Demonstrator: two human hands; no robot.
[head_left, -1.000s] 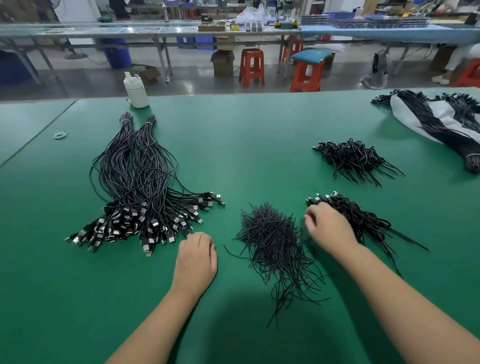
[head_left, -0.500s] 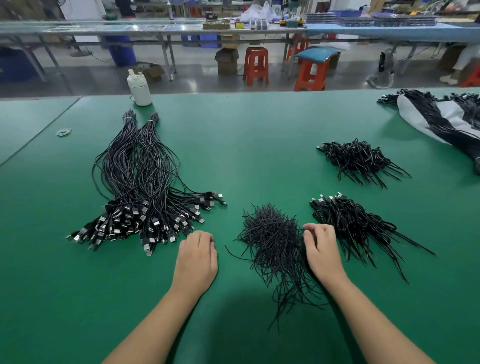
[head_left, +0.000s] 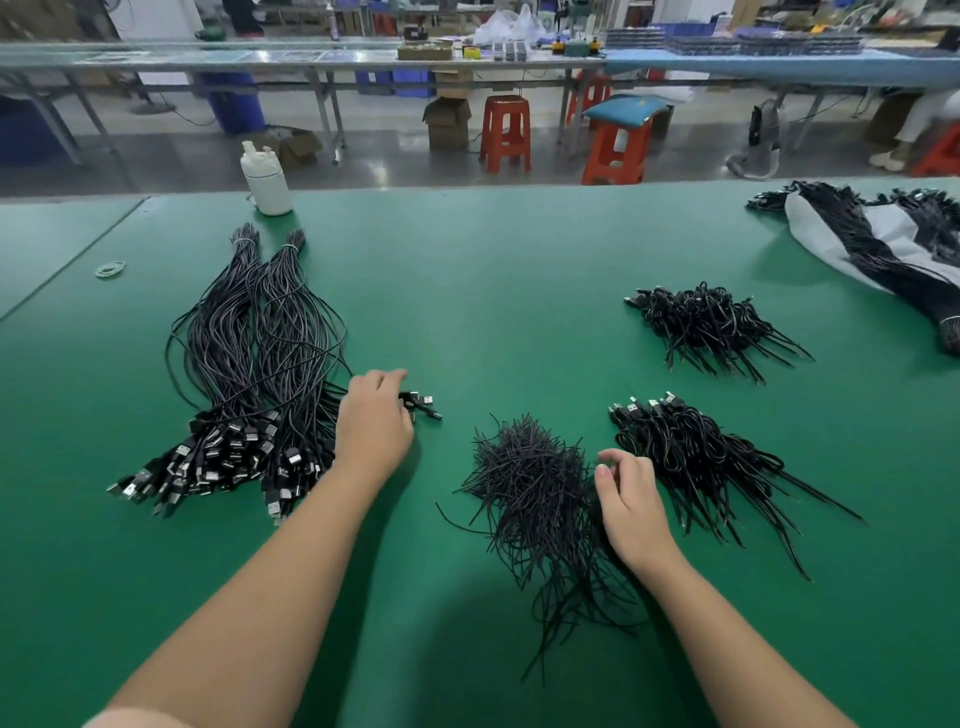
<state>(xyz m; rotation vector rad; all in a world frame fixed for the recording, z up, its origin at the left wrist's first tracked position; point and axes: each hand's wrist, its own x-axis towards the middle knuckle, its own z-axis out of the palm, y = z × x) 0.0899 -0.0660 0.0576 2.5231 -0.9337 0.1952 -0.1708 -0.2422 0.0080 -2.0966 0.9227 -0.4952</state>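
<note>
A big bundle of long black USB cables (head_left: 260, 364) lies on the left of the green table (head_left: 493, 291), with its plugs fanned out toward me. My left hand (head_left: 374, 421) reaches over the bundle's right edge. Its loosely bent fingers touch a few stray plugs (head_left: 422, 404), and the thumb is hidden. A heap of thin black wire ties (head_left: 524, 483) sits in the middle. My right hand (head_left: 628, 499) is at the heap's right edge, with curled fingers, and thumb and forefinger pinch a tie.
Two piles of short coiled cables lie on the right, one near (head_left: 691, 457) and one farther back (head_left: 706, 327). More cables on a white sheet (head_left: 831, 234) fill the far right corner. A white bottle (head_left: 266, 179) and rubber bands (head_left: 110, 268) sit at the far left.
My left hand moved forward from the table to the bundle's loose plugs. My right hand came off the near coiled pile to the tie heap and curled its fingers.
</note>
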